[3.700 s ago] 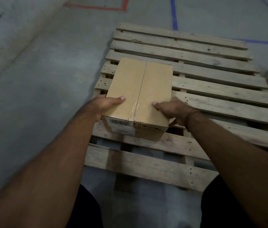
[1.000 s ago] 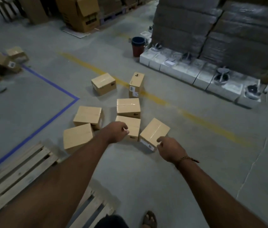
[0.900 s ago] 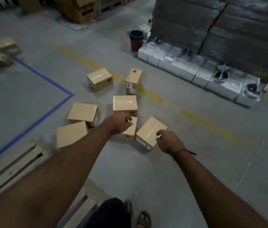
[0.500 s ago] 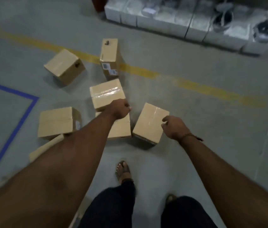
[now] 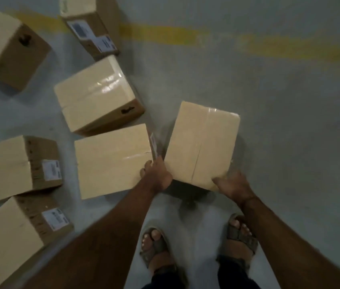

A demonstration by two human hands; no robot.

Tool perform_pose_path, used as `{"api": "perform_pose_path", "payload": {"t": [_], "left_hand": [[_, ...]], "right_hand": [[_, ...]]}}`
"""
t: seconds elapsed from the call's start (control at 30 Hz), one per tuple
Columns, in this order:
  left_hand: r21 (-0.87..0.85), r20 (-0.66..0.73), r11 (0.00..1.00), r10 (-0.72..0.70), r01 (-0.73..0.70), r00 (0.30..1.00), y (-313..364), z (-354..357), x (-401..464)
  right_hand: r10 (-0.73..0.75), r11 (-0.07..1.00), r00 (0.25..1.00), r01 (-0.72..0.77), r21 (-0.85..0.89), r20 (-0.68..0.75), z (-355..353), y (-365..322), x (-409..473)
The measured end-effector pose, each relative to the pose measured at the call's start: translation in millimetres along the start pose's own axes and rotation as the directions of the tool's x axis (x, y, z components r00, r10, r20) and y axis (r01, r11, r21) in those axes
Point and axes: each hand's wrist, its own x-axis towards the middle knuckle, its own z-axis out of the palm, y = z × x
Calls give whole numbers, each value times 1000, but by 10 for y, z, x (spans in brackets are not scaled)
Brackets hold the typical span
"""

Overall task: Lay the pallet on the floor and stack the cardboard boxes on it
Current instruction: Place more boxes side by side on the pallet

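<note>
Both hands have dropped from hovering onto the box (image 5: 201,144) at 12 o'clock of the feet, on the floor (image 5: 269,101). Left hand (image 5: 158,174) curls on its left edge, right hand (image 5: 232,185) on the near right corner. Plain tan, taped seam; it probably lifts light and stiff, best gripped by opposite bottom edges.

Seven cardboard boxes (image 5: 201,143) lie on the floor (image 5: 279,122); two hands, left (image 5: 157,176) and right (image 5: 234,185); two sandalled feet (image 5: 156,247); one yellow floor line (image 5: 185,36).
</note>
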Motion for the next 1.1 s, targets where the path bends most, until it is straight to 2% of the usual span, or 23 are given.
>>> {"api": "perform_pose_path", "payload": {"t": [0.07,0.17,0.23,0.3,0.4,0.5,0.57,0.67,0.7,0.77,0.83,0.97,1.1], "left_hand": [[20,20,1000,-18,17,1000,-40,141,133],[-4,-51,998,-60,59,997,-2,178,275],[-136,-147,986,-115,95,982,122,107,161],[-320,-329,947,-147,37,933,203,-65,-98],[-531,-485,835,-157,-147,860,366,-390,-675],[-729,-515,659,-345,-188,785,468,-867,-1401],[-766,-516,618,-427,-178,742,500,-1249,-1929],[-765,-545,605,-426,-220,722,526,-1783,-2756],[-746,-574,619,-407,-247,710,527,-1961,-3062],[-685,-650,652,-345,-325,677,541,-2331,-3619],[-642,-702,670,-320,-372,636,501,-2707,-4125],[-590,-762,656,-261,-471,592,328,-3298,-4811],[-545,-805,664,-242,-512,542,66,-3430,-5415]], "right_hand": [[-9,987,997,-4,162,83,-5,-110,-45],[-15,939,994,-21,343,104,-140,-244,-140],[-8,894,997,-28,448,77,-383,-319,-272],[-104,839,995,92,537,-9,-667,-501,-495],[-257,776,943,331,536,-211,-1262,-948,-1132],[-408,717,857,514,470,-315,-1684,-1425,-1917],[-458,696,811,582,420,-364,-1862,-1647,-2435],[-447,640,799,600,480,-403,-2141,-1976,-3209],[-422,636,834,552,539,-356,-2254,-2095,-3474],[-402,649,905,391,653,-143,-2472,-2333,-3957],[-436,643,897,258,721,68,-2644,-2510,-4476],[-393,592,894,69,803,213,-2805,-2806,-5246],[-413,613,866,34,790,283,-2797,-2926,-5828]]}}
